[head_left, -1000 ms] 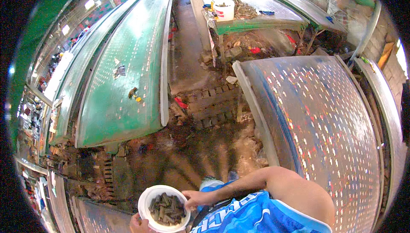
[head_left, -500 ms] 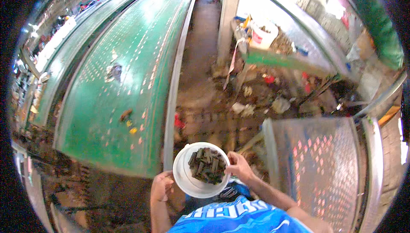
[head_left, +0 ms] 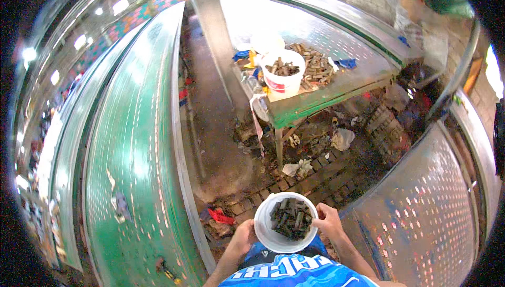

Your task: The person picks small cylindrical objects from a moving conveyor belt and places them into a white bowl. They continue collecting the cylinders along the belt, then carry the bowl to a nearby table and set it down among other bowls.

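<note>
A round white bucket (head_left: 264, 223) hangs in front of my blue shirt, held at both sides. Inside lie several short dark stick-like pieces (head_left: 292, 218), heaped toward the right half. My left hand (head_left: 243, 236) is closed on the bucket's left side, its fingertips partly hidden behind the wall. On the right, my right hand (head_left: 329, 222) pinches the rim, thumb near the dark pieces.
Ahead stands a green-edged table (head_left: 326, 103) bearing another white bucket (head_left: 284, 83), a brown pile of similar pieces (head_left: 318, 66) and blue cloth (head_left: 345, 63). A long green conveyor belt (head_left: 139, 197) runs left, a worn spotted belt (head_left: 415, 203) right. A post (head_left: 213, 29) rises ahead.
My view has turned right and the table appears nearer and larger. The bucket, still in both hands, has shifted right in view. The green belt has slid left.
</note>
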`<state>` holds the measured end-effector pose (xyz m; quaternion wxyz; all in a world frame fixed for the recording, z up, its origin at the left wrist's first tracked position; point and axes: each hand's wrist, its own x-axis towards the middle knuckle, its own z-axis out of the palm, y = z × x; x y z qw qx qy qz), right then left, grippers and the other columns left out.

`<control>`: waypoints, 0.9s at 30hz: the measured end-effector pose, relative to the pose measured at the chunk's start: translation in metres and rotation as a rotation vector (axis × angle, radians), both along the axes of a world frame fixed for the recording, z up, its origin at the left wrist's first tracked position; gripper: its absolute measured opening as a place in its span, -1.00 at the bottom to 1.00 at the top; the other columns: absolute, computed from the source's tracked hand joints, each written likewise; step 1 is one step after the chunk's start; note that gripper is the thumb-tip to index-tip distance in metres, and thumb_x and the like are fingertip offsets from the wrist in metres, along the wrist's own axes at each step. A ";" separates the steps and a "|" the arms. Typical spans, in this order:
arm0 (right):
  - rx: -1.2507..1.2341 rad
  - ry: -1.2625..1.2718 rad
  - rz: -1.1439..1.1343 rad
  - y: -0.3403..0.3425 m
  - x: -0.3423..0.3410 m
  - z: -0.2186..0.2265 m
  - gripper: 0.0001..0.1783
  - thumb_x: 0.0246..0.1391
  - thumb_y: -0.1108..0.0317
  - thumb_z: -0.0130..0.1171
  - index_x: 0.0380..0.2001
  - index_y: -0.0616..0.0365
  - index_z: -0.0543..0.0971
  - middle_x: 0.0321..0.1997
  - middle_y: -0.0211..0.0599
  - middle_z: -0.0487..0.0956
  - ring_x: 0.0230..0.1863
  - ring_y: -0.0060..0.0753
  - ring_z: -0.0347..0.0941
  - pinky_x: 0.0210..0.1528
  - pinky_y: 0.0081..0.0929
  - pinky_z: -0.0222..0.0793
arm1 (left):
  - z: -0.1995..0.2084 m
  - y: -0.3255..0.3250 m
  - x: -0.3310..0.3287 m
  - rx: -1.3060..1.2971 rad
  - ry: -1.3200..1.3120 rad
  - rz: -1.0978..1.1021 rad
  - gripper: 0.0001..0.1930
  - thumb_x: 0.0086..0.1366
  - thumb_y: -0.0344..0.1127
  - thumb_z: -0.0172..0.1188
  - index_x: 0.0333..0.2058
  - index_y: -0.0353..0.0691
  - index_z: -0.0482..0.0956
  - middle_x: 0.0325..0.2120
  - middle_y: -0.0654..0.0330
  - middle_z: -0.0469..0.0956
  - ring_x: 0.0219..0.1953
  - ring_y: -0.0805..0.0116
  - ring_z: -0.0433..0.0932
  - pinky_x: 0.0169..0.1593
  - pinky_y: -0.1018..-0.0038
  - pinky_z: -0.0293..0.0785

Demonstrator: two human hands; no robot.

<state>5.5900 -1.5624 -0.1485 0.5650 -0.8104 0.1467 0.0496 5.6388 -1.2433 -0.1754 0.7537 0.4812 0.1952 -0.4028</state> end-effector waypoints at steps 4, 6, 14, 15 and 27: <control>-0.046 0.042 -0.034 -0.044 0.045 -0.001 -0.61 -0.18 0.26 0.43 -0.25 0.24 0.66 -0.42 -0.18 0.68 -0.37 -0.40 0.59 -0.22 -0.36 0.54 | -0.004 -0.038 0.087 0.082 -0.077 -0.052 -0.52 0.61 0.04 -0.04 0.08 -0.29 0.57 -0.03 0.12 0.67 0.03 0.27 0.64 0.17 0.22 0.57; -0.029 0.069 -0.066 -0.062 0.058 0.011 -0.61 -0.13 0.24 0.45 -0.24 0.23 0.66 -0.40 -0.19 0.69 -0.36 -0.40 0.61 -0.21 -0.35 0.55 | 0.000 -0.059 0.128 0.147 -0.186 -0.172 -0.53 0.63 0.06 -0.02 0.11 -0.29 0.48 -0.03 0.12 0.63 0.02 0.26 0.62 0.15 0.22 0.57; 0.144 0.055 -0.417 -0.098 0.098 -0.034 -0.63 -0.11 0.33 0.41 -0.21 0.26 0.61 -0.28 -0.23 0.69 -0.26 -0.43 0.63 -0.12 -0.37 0.58 | 0.021 -0.155 0.272 0.365 -0.324 -0.600 -0.56 0.50 0.00 0.25 0.08 -0.25 0.46 -0.03 0.20 0.53 -0.03 0.37 0.48 0.13 0.39 0.39; 0.209 0.023 -0.497 -0.095 0.112 -0.013 -0.68 -0.13 0.37 0.37 -0.25 0.24 0.61 -0.30 -0.28 0.66 -0.25 -0.43 0.60 -0.08 -0.36 0.55 | 0.031 -0.169 0.291 0.331 -0.343 -0.672 -0.53 0.49 0.00 0.26 0.09 -0.28 0.45 -0.07 0.20 0.54 -0.03 0.38 0.46 0.12 0.41 0.39; 0.342 -0.227 -0.959 -0.166 0.245 0.000 -0.69 -0.09 0.48 0.31 -0.19 0.24 0.57 -0.25 -0.34 0.64 -0.24 -0.46 0.55 -0.09 -0.49 0.48 | 0.045 -0.338 0.475 0.118 -0.589 -0.839 -0.53 0.53 -0.06 0.25 0.16 -0.34 0.51 -0.03 0.13 0.53 -0.01 0.32 0.49 0.10 0.36 0.43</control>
